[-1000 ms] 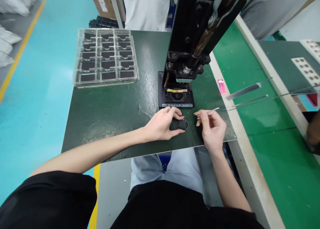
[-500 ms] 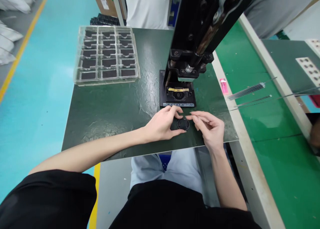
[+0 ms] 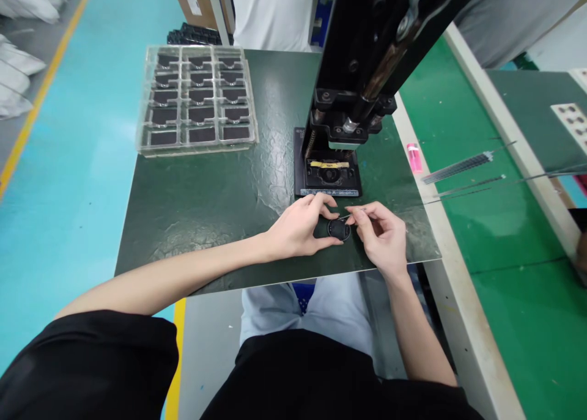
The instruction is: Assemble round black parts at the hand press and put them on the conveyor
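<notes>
My left hand (image 3: 300,225) rests on the dark green table, thumb and fingers curved around the rim of a small round black part (image 3: 339,229). This part lies flat and has a thin, lighter ring edge. On its right side, my right hand (image 3: 383,233) pinches a thin grey piece (image 3: 345,217) with thumb and fingertips. That piece reaches over the upper edge of the round part; its exact kind is too small to tell. Just beyond both hands stands a black hand press (image 3: 328,191), with a yellow strip (image 3: 329,164) across its base fixture.
A clear plastic tray (image 3: 197,151) with rows of black pieces lies at the table's back left. On the right, a pink object (image 3: 414,157) and thin grey strips (image 3: 458,167) lie by a green conveyor (image 3: 513,285). A person in white (image 3: 273,16) is behind the table.
My right hand has moved slightly left and closer to the round part, and the thin piece now shows over its upper edge. My left hand keeps its hold.
</notes>
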